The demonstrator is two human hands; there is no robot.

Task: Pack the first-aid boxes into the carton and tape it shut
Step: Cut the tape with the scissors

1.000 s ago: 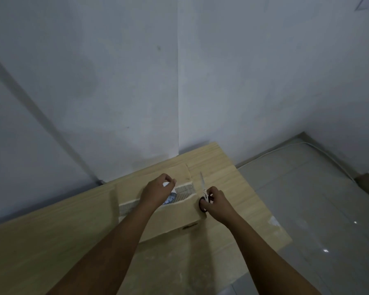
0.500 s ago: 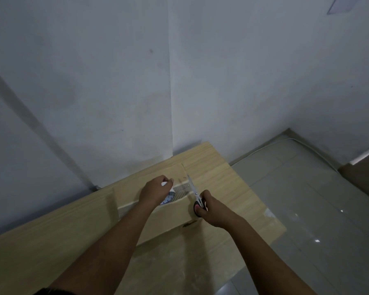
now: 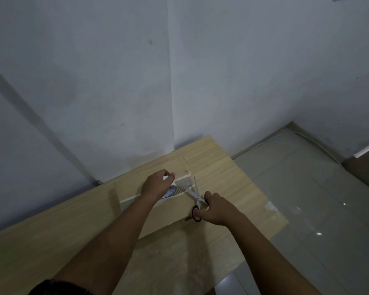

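The left hand grips the tape roll atop the closed carton, keeping the strip taut; just right, the right hand holds scissors, blades spread to cut.

Both forearms are bare, and a dark sleeve edge shows on the left upper arm.

Wooden table against white walls, tiled floor.
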